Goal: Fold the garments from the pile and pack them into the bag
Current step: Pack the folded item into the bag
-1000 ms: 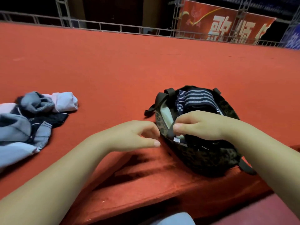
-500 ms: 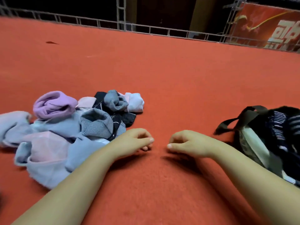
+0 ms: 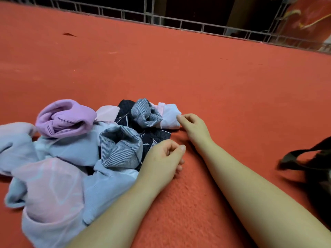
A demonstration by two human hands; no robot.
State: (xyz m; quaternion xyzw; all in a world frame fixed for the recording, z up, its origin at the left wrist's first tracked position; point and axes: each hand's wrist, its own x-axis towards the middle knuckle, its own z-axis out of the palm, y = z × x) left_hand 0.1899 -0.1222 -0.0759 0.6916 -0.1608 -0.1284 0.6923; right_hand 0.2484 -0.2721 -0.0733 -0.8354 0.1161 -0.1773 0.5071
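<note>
Reaching for the pile (image 3: 75, 153) at left on the red carpet (image 3: 179, 77): right hand (image 3: 194, 127) fingertips touch a white garment (image 3: 169, 116), left hand (image 3: 161, 161) loosely curled, empty; many garments remain unfolded, bag (image 3: 311, 163) at right edge

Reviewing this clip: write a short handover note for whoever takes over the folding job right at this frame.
Left hand: loosely curled, holds nothing, beside the near edge of the garment pile.
Right hand: fingertips at the white garment on the pile's far right; whether it grips the cloth yet cannot be told.
Bag: on the red carpet at the right edge of view, mostly out of frame; contents not visible.
Done: nothing that can be confirmed here.
Left: the pile is unfolded; likely take the white garment first, fold it, pack it, then the rest.
</note>
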